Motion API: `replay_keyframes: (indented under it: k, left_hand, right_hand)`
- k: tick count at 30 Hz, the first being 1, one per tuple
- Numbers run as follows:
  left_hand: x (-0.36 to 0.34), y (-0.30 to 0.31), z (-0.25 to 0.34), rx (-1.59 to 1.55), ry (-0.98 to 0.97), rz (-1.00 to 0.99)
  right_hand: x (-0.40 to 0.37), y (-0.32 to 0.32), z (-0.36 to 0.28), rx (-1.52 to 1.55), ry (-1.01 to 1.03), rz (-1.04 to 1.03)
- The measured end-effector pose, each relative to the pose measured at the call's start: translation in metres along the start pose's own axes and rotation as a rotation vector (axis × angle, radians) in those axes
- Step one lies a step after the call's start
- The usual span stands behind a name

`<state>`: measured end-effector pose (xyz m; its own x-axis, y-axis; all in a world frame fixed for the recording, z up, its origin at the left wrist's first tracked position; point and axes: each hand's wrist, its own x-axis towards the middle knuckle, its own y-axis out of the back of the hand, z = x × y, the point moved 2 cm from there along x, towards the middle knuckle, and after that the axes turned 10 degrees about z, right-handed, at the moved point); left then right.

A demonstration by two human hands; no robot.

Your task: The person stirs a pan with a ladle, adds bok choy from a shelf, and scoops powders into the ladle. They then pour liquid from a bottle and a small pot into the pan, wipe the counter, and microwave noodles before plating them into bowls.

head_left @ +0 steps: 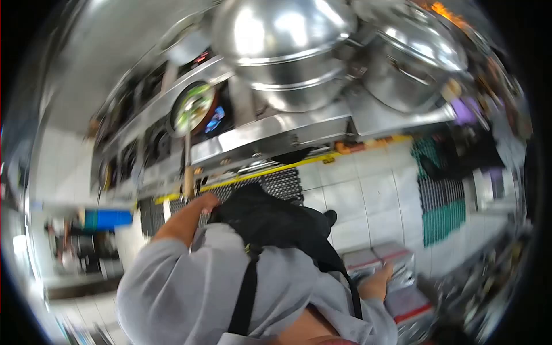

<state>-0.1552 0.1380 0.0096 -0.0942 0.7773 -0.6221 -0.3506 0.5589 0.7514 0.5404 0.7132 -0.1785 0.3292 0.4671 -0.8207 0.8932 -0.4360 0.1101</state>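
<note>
My left hand [208,202] hangs in front of the black apron [270,224], its fingers blurred and partly hidden against the cloth. Close by it is the wooden end of a long handle [188,181], which runs up to a wok [195,108] with green and pale food on the stove. Off to the right, my right hand [384,278] is low beside silvery boxes [409,305] with red edging. Its fingers overlap a shiny surface there, and I cannot tell whether they grip anything.
A large steamer pot [287,52] and a lidded stockpot [411,63] stand on the steel stove [270,129]. Flames [448,14] rise behind. A person in dark trousers [474,158] stands at the right near a green mat [440,201]. A blue bin [109,219] is at left.
</note>
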Motion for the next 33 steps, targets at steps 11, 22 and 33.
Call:
replay_keyframes:
  k: [11, 22, 33]
  left_hand:
    - [-0.035, 0.107, 0.108, -0.109, 0.447, -0.238]
    - [-0.058, 0.108, 0.161, -0.542, 0.967, -0.193]
    - [-0.087, -0.005, 0.191, -0.886, 1.087, 0.598]
  right_hand:
    - [0.061, 0.051, -0.029, -1.164, 0.252, 0.776]
    - [0.013, -0.060, 0.002, -1.300, 0.990, -0.462]
    - [-0.320, -0.293, 0.104, -1.589, 1.513, -1.567]
